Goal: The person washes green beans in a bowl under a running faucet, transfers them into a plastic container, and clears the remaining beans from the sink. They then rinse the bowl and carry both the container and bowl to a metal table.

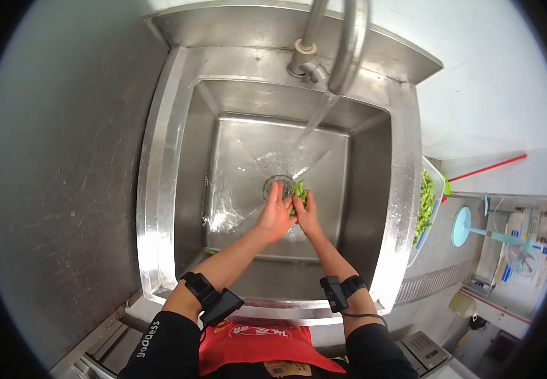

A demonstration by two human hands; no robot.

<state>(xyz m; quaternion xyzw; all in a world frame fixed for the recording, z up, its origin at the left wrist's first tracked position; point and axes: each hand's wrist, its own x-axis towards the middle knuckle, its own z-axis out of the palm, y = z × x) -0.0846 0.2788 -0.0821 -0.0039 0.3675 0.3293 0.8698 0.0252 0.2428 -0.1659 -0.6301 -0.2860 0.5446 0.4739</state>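
Both hands are down in the steel sink (368,189), close together over its drain (273,187). My right hand (308,215) is closed around a small bunch of green pod-like vegetables (299,192), whose exact kind I cannot make out. Beside it, my left hand (276,213) has its fingers stretched out, with the thumb side near the bunch. Whether the left hand touches the vegetables is hard to see. From the curved faucet (352,57), a stream of water (316,120) falls into the basin behind the hands.
To the right of the sink stands a plastic crate (436,183) heaped with green vegetables (425,205). A small green piece (209,251) lies at the basin's left side. A metal panel (65,177) borders the left; a pale blue fan (462,226) is farther right.
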